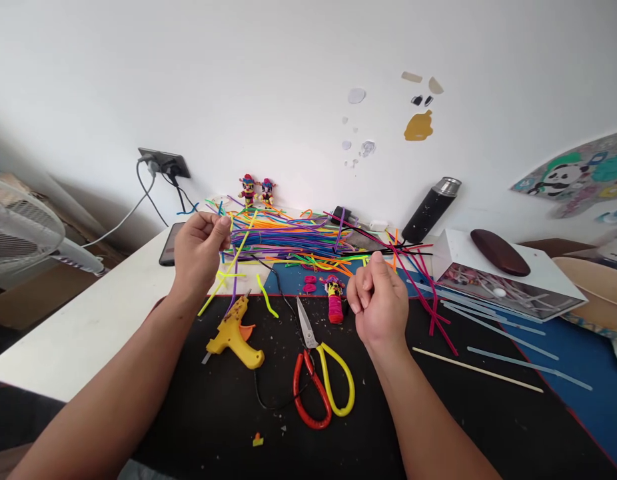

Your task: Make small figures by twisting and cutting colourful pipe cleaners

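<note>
My left hand (pixel 201 247) is raised over the left end of a pile of coloured pipe cleaners (pixel 293 240), thumb and fingers pinched together. Bits of blue and yellow show around its fingertips; whether they are held or lie behind, I cannot tell. My right hand (pixel 381 300) is curled closed, thumb against the forefinger, and what it may hold is hidden. Just left of it lies a small pink, yellow and black pipe-cleaner figure (pixel 335 300), beside two pink coils (pixel 310 285). Between my forearms rest scissors (pixel 312 363) with red and yellow handles and a yellow glue gun (pixel 236 337).
Two small finished figures (pixel 257 191) stand against the wall. A black flask (pixel 432 210) leans at the back right, near a white box (pixel 508 273) with a dark case on top. Glue sticks (pixel 528 367) and a wooden stick (pixel 478 369) lie right. A fan (pixel 26 223) stands left.
</note>
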{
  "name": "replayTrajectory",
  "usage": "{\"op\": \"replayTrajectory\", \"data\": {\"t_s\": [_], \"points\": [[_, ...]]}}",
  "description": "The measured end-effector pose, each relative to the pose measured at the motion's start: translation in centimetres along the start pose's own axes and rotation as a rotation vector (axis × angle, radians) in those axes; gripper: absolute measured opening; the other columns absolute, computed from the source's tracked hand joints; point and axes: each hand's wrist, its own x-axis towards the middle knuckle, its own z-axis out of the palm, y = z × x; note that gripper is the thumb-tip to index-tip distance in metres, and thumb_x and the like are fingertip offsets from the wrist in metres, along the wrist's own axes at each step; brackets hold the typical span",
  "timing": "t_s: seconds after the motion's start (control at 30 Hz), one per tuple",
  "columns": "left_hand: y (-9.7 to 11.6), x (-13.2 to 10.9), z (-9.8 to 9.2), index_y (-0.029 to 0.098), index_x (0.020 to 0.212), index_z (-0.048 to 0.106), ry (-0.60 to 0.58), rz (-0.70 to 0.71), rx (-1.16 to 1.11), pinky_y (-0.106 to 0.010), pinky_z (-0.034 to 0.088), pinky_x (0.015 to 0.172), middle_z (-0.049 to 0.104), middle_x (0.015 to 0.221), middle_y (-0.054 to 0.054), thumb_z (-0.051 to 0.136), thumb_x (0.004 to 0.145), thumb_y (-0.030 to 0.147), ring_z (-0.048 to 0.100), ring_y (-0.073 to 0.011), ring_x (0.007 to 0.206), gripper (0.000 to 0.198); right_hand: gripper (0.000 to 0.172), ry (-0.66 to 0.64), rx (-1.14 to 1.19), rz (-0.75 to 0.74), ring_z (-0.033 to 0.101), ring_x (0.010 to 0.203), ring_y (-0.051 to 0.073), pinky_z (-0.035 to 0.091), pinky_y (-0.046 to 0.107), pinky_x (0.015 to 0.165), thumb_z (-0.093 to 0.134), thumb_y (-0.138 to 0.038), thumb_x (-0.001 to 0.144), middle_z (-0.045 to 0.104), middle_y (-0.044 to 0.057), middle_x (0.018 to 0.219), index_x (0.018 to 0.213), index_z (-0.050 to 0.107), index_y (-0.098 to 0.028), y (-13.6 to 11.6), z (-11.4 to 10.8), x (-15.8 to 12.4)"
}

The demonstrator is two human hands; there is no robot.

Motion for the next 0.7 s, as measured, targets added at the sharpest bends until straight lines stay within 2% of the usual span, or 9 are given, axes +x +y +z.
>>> {"op": "replayTrajectory", "data": {"t_s": [0.17, 0.4, 0.6, 0.7], "points": [[-0.9, 1.1, -1.0, 0.020, 0.075, 0.061, 0.120, 0.050, 0.003, -0.022, 0.036, 0.047, 0.055, 0.054, 0.005, 0.086, 0.081, 0.043, 0.047, -0.0095, 0.048, 0.035, 0.064, -0.006, -0.017, 0.007, 0.037, 0.033, 0.007, 0.023, 0.022, 0.034, 0.072, -0.062, 0.093, 0.036, -0.008, 0.044, 0.054, 0.042, -0.021, 0.4, -0.1, -0.1], [-1.1, 3.5, -3.6, 0.020, 0.065, 0.056, 0.353, 0.094, -0.203, -0.022, 0.037, 0.047, 0.047, 0.052, 0.006, 0.089, 0.079, 0.050, 0.043, -0.0081, 0.047, 0.047, 0.062, 0.032, -0.043, -0.007, 0.035, 0.032, 0.006, 0.022, 0.022, 0.033, 0.079, -0.056, 0.089, 0.035, -0.008, 0.042, 0.053, 0.042, -0.020, 0.1, 0.2, 0.0], [-1.1, 3.8, -4.2, 0.021, 0.064, 0.051, 0.332, 0.018, -0.213, -0.022, 0.035, 0.044, 0.042, 0.051, 0.008, 0.088, 0.079, 0.054, 0.041, -0.0074, 0.044, 0.051, 0.060, 0.041, -0.058, -0.003, 0.035, 0.032, 0.007, 0.023, 0.021, 0.034, 0.080, -0.054, 0.089, 0.037, -0.008, 0.042, 0.055, 0.043, -0.020, 0.1, 0.1, 0.2], [-1.3, 3.1, -3.4, 0.021, 0.064, 0.052, 0.249, -0.012, -0.180, -0.022, 0.034, 0.042, 0.040, 0.048, 0.007, 0.080, 0.084, 0.063, 0.040, -0.0086, 0.042, 0.053, 0.060, 0.033, -0.070, 0.021, 0.035, 0.033, 0.007, 0.022, 0.021, 0.035, 0.078, -0.055, 0.090, 0.037, -0.008, 0.043, 0.055, 0.043, -0.021, 0.7, 0.0, 0.2]]}}
